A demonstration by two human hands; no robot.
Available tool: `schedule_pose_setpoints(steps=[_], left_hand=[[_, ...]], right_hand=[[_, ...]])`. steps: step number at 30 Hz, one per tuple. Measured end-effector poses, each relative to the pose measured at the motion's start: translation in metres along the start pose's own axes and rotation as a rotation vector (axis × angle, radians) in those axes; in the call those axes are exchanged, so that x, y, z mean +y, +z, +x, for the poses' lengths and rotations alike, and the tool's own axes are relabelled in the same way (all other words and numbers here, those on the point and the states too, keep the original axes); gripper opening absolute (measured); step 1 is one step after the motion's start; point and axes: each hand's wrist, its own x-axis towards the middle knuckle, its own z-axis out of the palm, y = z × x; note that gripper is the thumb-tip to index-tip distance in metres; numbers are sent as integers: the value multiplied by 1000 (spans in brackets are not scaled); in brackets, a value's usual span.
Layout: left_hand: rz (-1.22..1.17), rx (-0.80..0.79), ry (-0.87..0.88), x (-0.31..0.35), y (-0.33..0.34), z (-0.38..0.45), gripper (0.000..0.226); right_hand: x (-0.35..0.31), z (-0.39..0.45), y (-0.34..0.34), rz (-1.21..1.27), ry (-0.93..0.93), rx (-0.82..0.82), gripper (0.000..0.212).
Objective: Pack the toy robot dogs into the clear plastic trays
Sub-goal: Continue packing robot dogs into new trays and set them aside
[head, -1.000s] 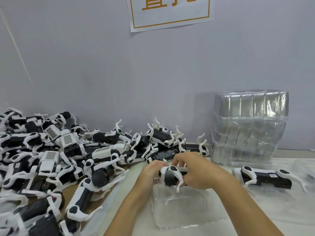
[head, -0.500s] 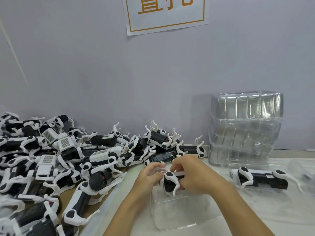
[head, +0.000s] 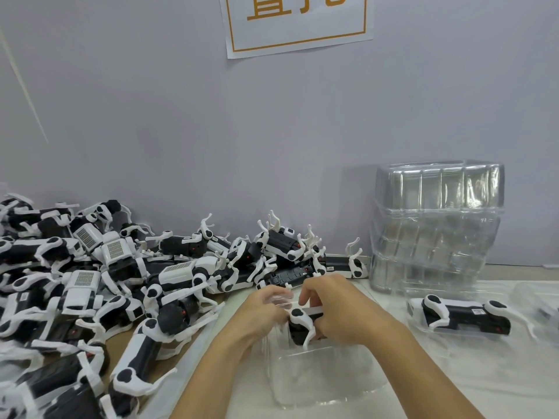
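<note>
Both hands are in close at the middle of the counter (head: 499, 376) now, working one black-and-white toy robot dog (head: 301, 323) right over the far end of a clear plastic tray (head: 320, 376). The right hand (head: 338, 309) is wrapped over the dog's body, fingers (head: 305, 293) curled down and clamped around it, one white leg sticking out below toward the tray. The left hand (head: 261, 311) comes in from the other side, fingers bent against the dog's near end and against a bit of clear plastic there; whether they grip the toy or only the plastic, cannot tell. The dog sits at the tray's far edge, partly hidden by the hands, so how deep it lies in the tray is hard to judge. Off to the right, another dog (head: 462, 313) lies on its side in a second clear tray (head: 429, 334), well apart from the hands. Behind that, a stack of empty trays (head: 435, 225) stands against the grey wall (head: 211, 131). The whole left side is a heap of loose dogs (head: 106, 282), legs up every which way, reaching to just beside the left wrist. A paper sign (head: 298, 22) with orange print hangs on the wall above.
</note>
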Motion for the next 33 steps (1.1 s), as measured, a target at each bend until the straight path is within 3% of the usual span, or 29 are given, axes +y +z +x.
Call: schedule_pose_setpoints(steps=[3,6,11,16,22,26,33], left_hand=[[190,58,161,7,-2,-4,27],[297,-16,210,13,3,-4,2],[338,-28,192,11,4,-3,14],[334,-1,164,10,6,-3,25],[334,5,153,9,6,-3,24],[353,-39,175,8,4,-4,21],[384,-55,213,5,2,-5,26]], right_hand=[[-4,-1,-2,-20,10,-12,38],[-6,0,-4,-51,4,5,33],[3,-3,-15,32,19,-13,26],[22,-10,-51,-3,118,137,17],[26,-21,-56,-54,239,-81,34],[23,-17,-50,-86,218,-19,14],[29,-13,-46,-84,219,20,20]])
